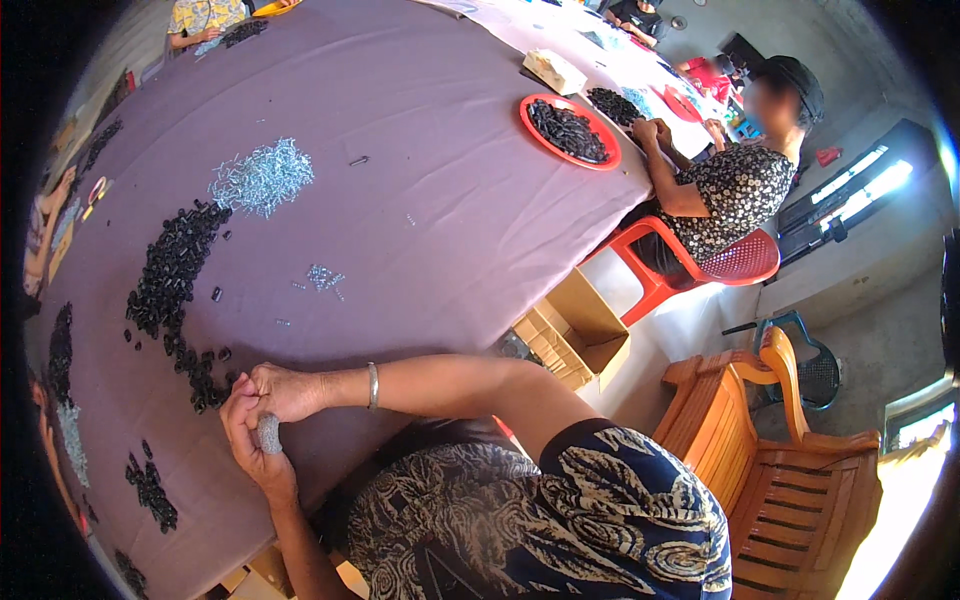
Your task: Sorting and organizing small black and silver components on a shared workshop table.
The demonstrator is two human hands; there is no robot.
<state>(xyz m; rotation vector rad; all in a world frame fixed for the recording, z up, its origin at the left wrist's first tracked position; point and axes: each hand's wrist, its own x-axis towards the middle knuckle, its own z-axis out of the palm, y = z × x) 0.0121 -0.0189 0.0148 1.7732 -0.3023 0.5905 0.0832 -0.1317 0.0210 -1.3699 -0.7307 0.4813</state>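
At the table's near edge my left hand (246,428) and my right hand (287,393) meet, fingers closed and pressed together. Whatever they hold is hidden between the fingers. A grey wrap (269,434) covers the thumb of my left hand, and a bracelet (373,385) circles my right wrist. Just beyond my hands a long heap of small black plastic parts (172,268) stretches away. Its far end touches a pile of small silvery metal springs (265,178). A smaller cluster of springs (322,278) lies to the right, and one dark slim piece (359,161) lies alone farther off.
A purple-grey cloth covers the table (430,200). At its right edge stands a red basin (525,118) of black parts, beside a seated person (740,185) on a red chair (735,262). A cardboard box (590,318) and wooden bench (800,490) stand at right. Others work around the table.
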